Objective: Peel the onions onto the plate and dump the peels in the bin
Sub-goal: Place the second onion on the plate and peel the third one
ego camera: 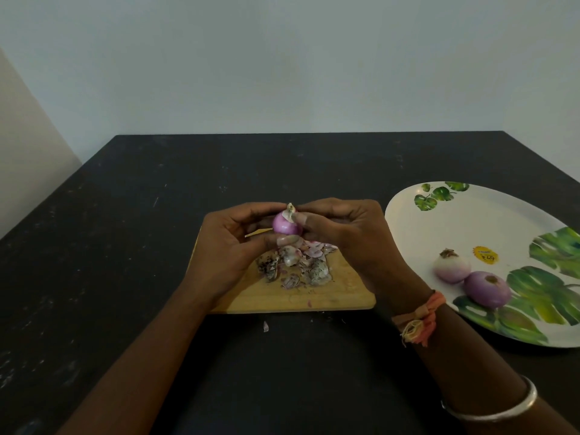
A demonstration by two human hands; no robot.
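A small purple onion (284, 225) is held above the wooden cutting board (329, 293). My left hand (230, 246) grips it from the left and below. My right hand (342, 233) pinches the pale skin near its dry tip from the right. A heap of onion peels (298, 265) lies on the board under my hands. To the right, a white oval plate with green leaf prints (417, 221) carries two peeled onions: a pale one (452, 270) and a purple one (486, 288). No bin is in view.
The board and plate sit on a black table (125, 246) against a pale wall. One loose peel scrap (265, 326) lies on the table just in front of the board. A yellow sticker (485, 255) is on the plate.
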